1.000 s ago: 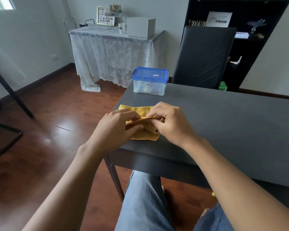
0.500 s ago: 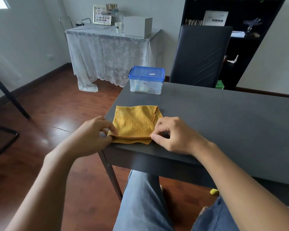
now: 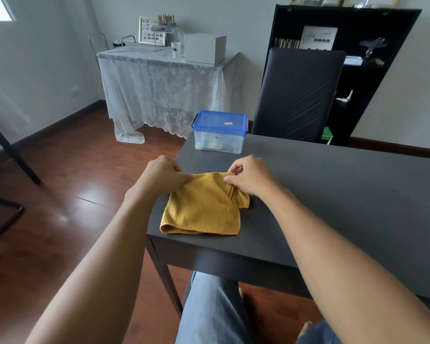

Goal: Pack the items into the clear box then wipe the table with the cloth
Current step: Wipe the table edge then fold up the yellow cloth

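A yellow cloth (image 3: 204, 207) lies folded on the near left corner of the dark grey table (image 3: 333, 194). My left hand (image 3: 163, 173) pinches the cloth's far left corner. My right hand (image 3: 251, 177) pinches its far right corner, where a small flap sticks out. The clear box (image 3: 220, 132) stands on the table's far left corner, beyond my hands, with its blue lid shut. Some pale items show faintly through its wall.
A black chair (image 3: 298, 95) stands behind the table, in front of a black shelf unit (image 3: 372, 45). A lace-covered side table (image 3: 159, 88) with a white box and cup is at the back left. Wooden floor lies left of the table edge.
Both hands have moved from the cloth's near edge to its far corners. A second ago they were folding the cloth together in the middle; now it lies flat and folded.
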